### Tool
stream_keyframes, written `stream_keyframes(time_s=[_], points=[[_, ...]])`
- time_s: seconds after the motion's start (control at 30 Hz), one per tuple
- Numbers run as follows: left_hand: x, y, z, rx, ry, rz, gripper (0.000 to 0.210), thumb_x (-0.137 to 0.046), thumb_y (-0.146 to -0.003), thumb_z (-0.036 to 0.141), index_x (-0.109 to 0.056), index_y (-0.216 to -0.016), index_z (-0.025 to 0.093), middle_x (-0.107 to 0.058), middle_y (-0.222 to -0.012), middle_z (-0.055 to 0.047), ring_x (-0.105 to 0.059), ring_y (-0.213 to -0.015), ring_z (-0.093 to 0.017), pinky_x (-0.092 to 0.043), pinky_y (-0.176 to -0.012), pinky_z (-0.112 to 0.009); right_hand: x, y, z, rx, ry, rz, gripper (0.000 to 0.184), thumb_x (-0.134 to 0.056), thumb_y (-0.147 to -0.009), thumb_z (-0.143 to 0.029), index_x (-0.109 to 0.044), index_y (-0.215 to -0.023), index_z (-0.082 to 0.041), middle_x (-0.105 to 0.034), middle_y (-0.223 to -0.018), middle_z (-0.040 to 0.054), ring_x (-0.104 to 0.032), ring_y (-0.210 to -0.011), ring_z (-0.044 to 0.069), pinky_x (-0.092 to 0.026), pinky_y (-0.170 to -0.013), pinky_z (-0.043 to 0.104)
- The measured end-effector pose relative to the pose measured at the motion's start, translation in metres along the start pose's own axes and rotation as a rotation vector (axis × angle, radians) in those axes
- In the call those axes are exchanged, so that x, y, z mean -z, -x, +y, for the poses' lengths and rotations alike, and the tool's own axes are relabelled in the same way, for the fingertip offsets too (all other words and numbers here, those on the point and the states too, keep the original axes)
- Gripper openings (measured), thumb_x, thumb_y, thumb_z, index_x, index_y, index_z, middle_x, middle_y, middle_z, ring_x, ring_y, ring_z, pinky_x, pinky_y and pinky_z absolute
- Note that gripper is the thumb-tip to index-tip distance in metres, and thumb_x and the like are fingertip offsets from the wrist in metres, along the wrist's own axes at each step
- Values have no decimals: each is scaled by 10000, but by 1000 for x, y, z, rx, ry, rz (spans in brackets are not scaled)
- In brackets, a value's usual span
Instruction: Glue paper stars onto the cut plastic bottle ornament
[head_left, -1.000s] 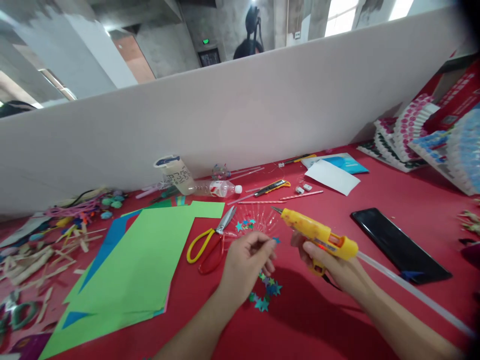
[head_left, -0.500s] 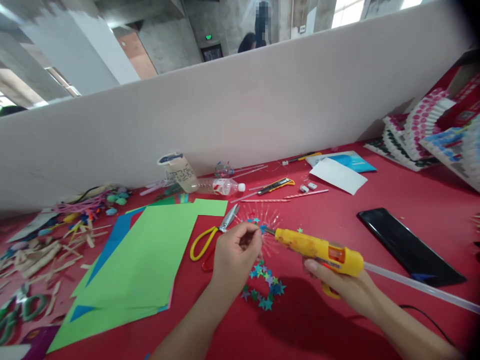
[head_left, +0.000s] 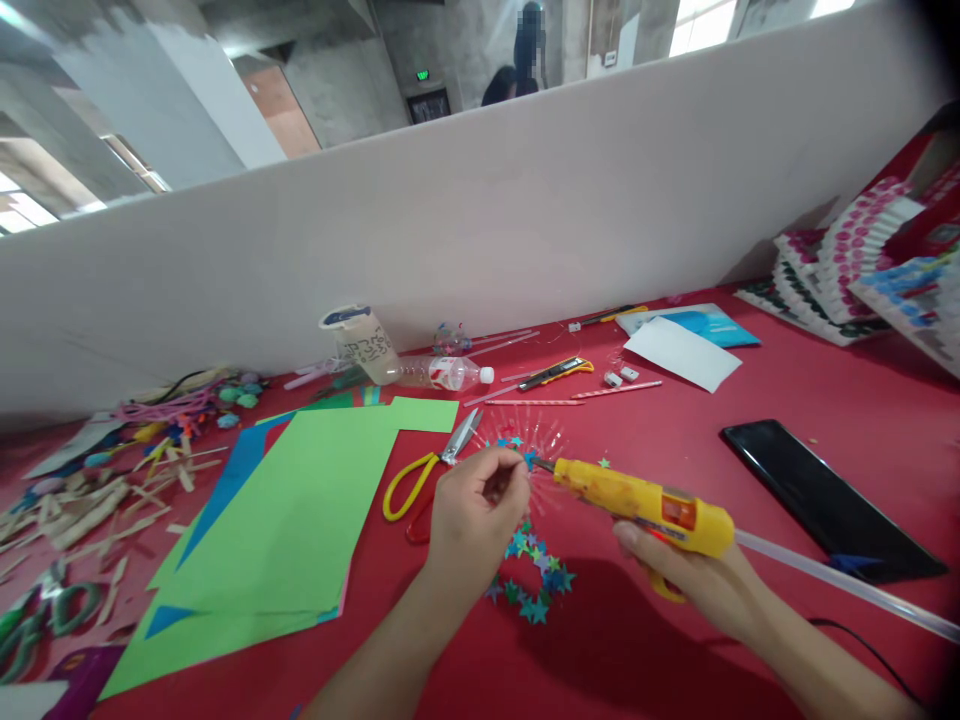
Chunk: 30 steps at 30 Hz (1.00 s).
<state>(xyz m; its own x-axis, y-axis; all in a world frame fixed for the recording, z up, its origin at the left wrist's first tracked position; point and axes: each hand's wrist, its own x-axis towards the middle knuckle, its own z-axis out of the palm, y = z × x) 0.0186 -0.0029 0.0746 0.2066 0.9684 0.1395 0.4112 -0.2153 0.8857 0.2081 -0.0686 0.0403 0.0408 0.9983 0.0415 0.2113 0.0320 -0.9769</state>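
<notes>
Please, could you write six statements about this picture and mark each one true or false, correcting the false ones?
1. The right hand holds a yellow glue gun. True.
2. The glue gun points away from the left hand. False: it points towards that hand.
3. A translucent glue stick extends from the glue gun's back. True.
4. The small stars are all one colour. False: some are blue, some green.
5. The plastic bottle stands upright. False: it lies on its side.
6. Green paper lies left of the yellow-and-red scissors. True.
</notes>
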Motion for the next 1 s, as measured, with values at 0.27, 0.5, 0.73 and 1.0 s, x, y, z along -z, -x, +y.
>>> stream_keyframes(time_s=[0.27,0.5,0.73,1.0], points=[[0,0,2,-42,-89,13,139,-508,-817,251,-601,-737,185,-598,-552,18,-558,-494,-112,-454,-525,-206,-2,-3,-5,-14,-21,-27,341,-583,-756,-491,-465,-590,-217,-375,-462,-55,-332,-379,80,-279,-315,204],[0,-1,1,-57,-114,-2,142,-497,-826,244,-592,-737,188,-594,-559,16,-559,-506,-114,-457,-536,-208,-1,-2,0,19,-4,7,343,-578,-770,-486,-464,-585,-221,-386,-447,-54,-344,-374,83,-286,-314,206],[0,-1,1,-162,-194,34,140,-499,-837,223,-597,-746,181,-585,-562,19,-554,-524,-108,-455,-551,-201,-2,-1,2,19,38,10,331,-580,-767,-482,-472,-596,-220,-390,-445,-56,-347,-372,84,-287,-318,210],[-1,-1,-3,-478,-388,101,127,-502,-843,127,-582,-750,159,-590,-639,0,-537,-586,-96,-432,-597,-199,-2,-1,-6,-67,27,-18,329,-592,-740,-491,-477,-594,-220,-386,-429,-57,-347,-375,88,-283,-339,221]])
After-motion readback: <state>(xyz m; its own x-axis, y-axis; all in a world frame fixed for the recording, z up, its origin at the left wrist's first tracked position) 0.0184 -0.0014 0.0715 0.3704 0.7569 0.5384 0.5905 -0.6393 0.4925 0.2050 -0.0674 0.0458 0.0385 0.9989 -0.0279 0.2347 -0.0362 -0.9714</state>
